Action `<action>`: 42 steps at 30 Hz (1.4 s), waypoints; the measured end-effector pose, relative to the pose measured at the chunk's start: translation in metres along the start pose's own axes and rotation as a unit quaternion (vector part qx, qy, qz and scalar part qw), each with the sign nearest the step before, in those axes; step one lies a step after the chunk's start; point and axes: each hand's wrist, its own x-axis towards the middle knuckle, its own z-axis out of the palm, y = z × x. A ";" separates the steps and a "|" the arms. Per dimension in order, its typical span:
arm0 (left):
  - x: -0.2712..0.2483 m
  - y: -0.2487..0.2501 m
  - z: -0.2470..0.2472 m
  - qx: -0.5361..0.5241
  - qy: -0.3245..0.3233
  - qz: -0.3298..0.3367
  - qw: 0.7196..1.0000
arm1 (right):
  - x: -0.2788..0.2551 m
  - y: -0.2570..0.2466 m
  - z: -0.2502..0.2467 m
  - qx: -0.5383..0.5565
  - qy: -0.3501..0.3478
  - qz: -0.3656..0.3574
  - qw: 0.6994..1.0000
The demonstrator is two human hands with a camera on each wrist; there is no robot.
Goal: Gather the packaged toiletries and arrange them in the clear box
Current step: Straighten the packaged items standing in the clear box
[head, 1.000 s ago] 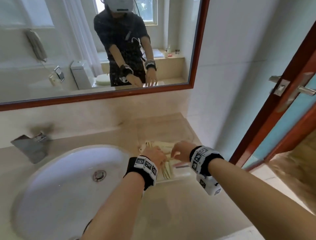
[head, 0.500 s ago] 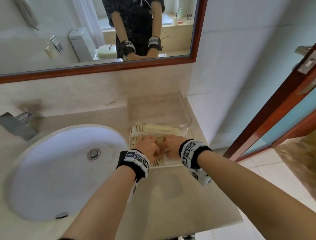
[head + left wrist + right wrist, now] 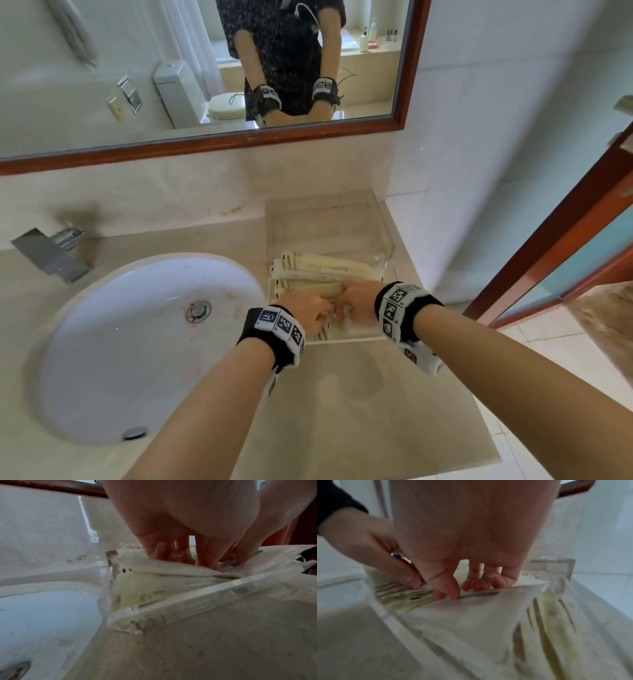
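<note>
The clear box (image 3: 329, 219) stands on the counter (image 3: 376, 404) just right of the sink (image 3: 137, 342), its far wall toward the mirror (image 3: 205, 68). Inside it lie the packets (image 3: 325, 269), long flat cream sachets stacked across the box, long axes running from the sink side to the door side, printed ends toward the sink. Two or three show at the middle of the box; more sit under the hands at the near wall.

Both hands reach over the near wall. The left hand (image 3: 306, 310) has its fingers bent down onto the near packets, and the right hand (image 3: 359, 301), touching the left, does the same; thumb and fingertips seem to pinch a packet edge, though blur leaves the grip unsure.

The packets look light, thin and limp, with slick wrapping that crumples and slides, so a stack is likely to fan out. Holding them near mid-length, pressed flat between fingers and thumb, should keep them aligned. The box looks rigid, hard-edged and likely to skid if pushed.
</note>
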 end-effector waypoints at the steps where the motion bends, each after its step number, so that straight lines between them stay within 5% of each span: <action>1: 0.001 0.001 -0.001 -0.002 0.002 -0.002 1.000 | -0.003 0.001 -0.003 0.007 0.006 -0.004 1.000; 8: 0.011 0.015 -0.003 -0.015 -0.020 -0.017 1.000 | -0.024 0.028 -0.022 0.086 0.099 0.048 0.990; 18: 0.020 0.042 -0.008 -0.054 -0.038 -0.019 0.998 | -0.029 0.052 -0.021 0.096 0.045 0.137 0.985; 31: 0.020 0.041 -0.007 -0.004 -0.003 -0.067 0.998 | -0.016 0.036 -0.018 -0.035 -0.022 0.117 0.992; 42: 0.019 0.025 -0.004 0.005 -0.015 -0.076 0.997 | -0.014 0.029 -0.016 -0.006 -0.002 0.090 0.996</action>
